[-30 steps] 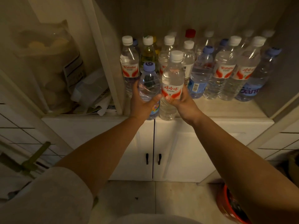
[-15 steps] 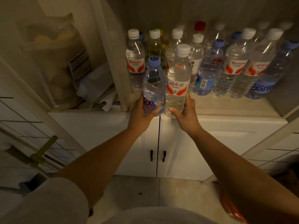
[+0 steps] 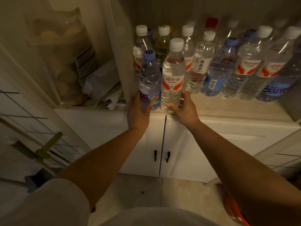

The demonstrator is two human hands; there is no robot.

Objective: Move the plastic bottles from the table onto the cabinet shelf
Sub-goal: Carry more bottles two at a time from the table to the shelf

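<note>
My left hand (image 3: 137,111) wraps the base of a clear bottle with a purple cap (image 3: 149,79), which stands upright at the front edge of the cabinet shelf (image 3: 228,106). Right beside it, my right hand (image 3: 184,108) grips the bottom of a taller white-capped bottle with a red label (image 3: 173,74), also upright on the shelf edge. The two bottles stand side by side, nearly touching. Behind them several other plastic bottles (image 3: 247,66) fill the back of the shelf in rows.
A cabinet post (image 3: 120,51) rises just left of the purple-capped bottle. Left of it lie a large clear bag (image 3: 65,51) and papers (image 3: 104,88). Two white doors with black handles (image 3: 161,156) sit below the shelf. A red basin (image 3: 234,211) is on the floor at lower right.
Both hands carried the two bottles up and forward over the shelf edge and set them down upright; my grips slid lower on the bottles.
</note>
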